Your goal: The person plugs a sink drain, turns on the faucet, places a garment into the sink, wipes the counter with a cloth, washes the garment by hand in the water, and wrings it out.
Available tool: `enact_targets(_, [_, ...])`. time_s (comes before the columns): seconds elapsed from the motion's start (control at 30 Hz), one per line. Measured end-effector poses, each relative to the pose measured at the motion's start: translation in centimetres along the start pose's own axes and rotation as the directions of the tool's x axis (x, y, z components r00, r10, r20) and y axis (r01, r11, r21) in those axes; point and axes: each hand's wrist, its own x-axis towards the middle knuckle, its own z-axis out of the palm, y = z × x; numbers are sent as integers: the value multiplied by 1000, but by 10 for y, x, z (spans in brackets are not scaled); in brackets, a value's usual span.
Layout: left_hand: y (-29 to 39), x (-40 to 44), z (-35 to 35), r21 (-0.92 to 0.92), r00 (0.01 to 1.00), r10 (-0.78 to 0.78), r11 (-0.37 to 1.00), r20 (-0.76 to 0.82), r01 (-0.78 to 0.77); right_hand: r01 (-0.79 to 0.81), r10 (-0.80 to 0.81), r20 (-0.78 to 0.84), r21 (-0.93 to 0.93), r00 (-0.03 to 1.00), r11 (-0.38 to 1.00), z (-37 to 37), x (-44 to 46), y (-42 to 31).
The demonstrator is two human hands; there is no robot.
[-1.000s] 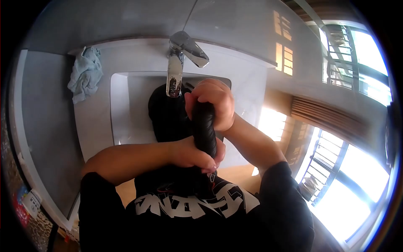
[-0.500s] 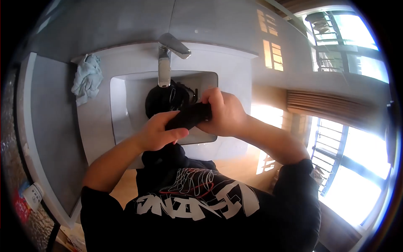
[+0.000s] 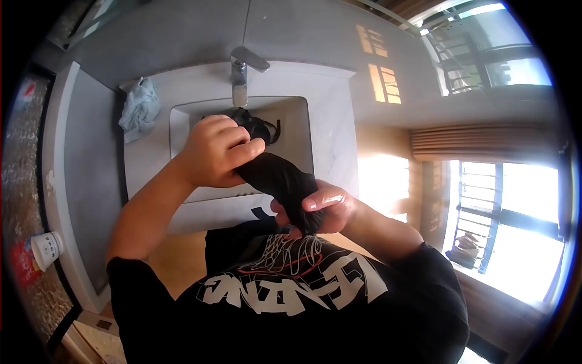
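Note:
A length of black cloth (image 3: 280,177) is stretched and bunched between my two hands above the front edge of the sink. My left hand (image 3: 219,148) is closed in a fist round its upper end, over the basin. Lower and nearer my body, my right hand (image 3: 332,207) grips the other end, its thumb on top and its skin shiny. Behind the left hand, more black material (image 3: 259,128) with a thin loop lies in the sink (image 3: 297,115), partly hidden. What kind of item the cloth is, I cannot make out.
A chrome tap (image 3: 240,79) rises at the back of the sink. A crumpled pale blue cloth (image 3: 140,106) rests on the counter's left corner. Further left, a white paper cup (image 3: 46,250) stands beyond a raised ledge (image 3: 57,164). A bright window (image 3: 515,224) is on the right.
My left hand has moved up and turned over into a fist. My right hand has dropped towards my body. The black cloth now slants down to the right and shows more length.

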Motion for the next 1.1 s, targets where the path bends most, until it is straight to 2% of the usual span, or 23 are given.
enact_targets(0.03, [-1,2,-1,12,1000,29,999,3,-29,-63,63,12,38,998,997,-1,5,4])
enact_targets(0.07, [-1,3,0,24,998,57,998,5,-57,-79,81,52,-36,995,996,4,7,6])
enact_targets(0.17, [-5,4,2,53,994,105,993,23,-106,-218,213,-44,-190,976,957,37,-3,-3])
enact_targets(0.2, [-7,4,2,61,993,116,991,30,-117,-249,233,-90,-285,968,926,26,-2,-8])
enact_targets(0.23, [-7,3,1,65,993,82,994,89,-88,-228,235,-27,-361,972,904,9,1,-13])
enact_targets(0.3, [-7,2,-1,73,979,21,997,204,-37,-339,237,-242,-692,941,637,16,-1,-41])
enact_targets(0.33, [-7,4,2,76,946,-118,992,302,100,-439,164,-407,-830,899,344,33,-3,-55])
enact_targets(0.37, [-3,5,7,88,884,-250,968,395,235,-480,16,-481,-871,876,106,51,-5,-65])
enact_targets(0.4, [-2,7,11,117,795,-374,924,477,364,-359,-138,-338,-918,931,-171,36,-2,-77])
enact_targets(0.43, [-2,14,13,59,693,-467,849,550,525,-246,-238,-150,-859,960,-450,29,3,-88])
enact_targets(0.5, [-5,29,12,-6,439,-580,599,686,800,-244,-269,-66,-663,961,-708,29,8,-111])
enact_targets(0.53, [-10,26,11,-171,508,-523,562,685,809,-240,-277,-13,-542,961,-805,33,14,-123])
enact_targets(0.57, [-10,33,3,-248,383,-467,325,797,913,-109,-241,212,-495,947,-862,33,18,-134])
enact_targets(0.6, [-10,28,11,-338,394,-395,206,830,918,12,-182,424,-415,887,-910,31,23,-146])
enact_targets(0.63, [-11,22,20,-411,411,-324,72,852,909,120,-102,612,-310,784,-943,28,30,-157])
enact_targets(0.7, [-9,27,30,-482,432,-214,-401,876,779,189,-104,782,-274,615,-943,12,55,-173])
enact_targets(0.73, [-11,30,35,-506,465,-209,-472,860,722,229,-93,853,-241,514,-943,5,73,-182])
enact_targets(0.8, [-16,25,52,-488,518,-151,-621,842,614,330,-186,941,-277,283,-902,-9,107,-186])
enact_targets(0.83, [-17,24,61,-474,552,-127,-688,824,550,379,-238,957,-285,167,-881,-16,123,-186])
enact_targets(0.87, [-19,27,62,-459,579,-112,-736,807,497,359,-325,942,-332,82,-873,-21,138,-181])
enact_targets(0.97, [-18,22,82,-470,697,-112,-812,709,347,395,-436,893,-443,112,-805,-18,146,-173])
enact_targets(1.0, [-19,22,88,-491,711,-125,-803,692,337,419,-486,871,-469,74,-777,-21,152,-170])
enact_targets(1.1, [-22,23,97,-414,731,-61,-854,680,315,397,-484,875,-441,-12,-805,-29,167,-171])
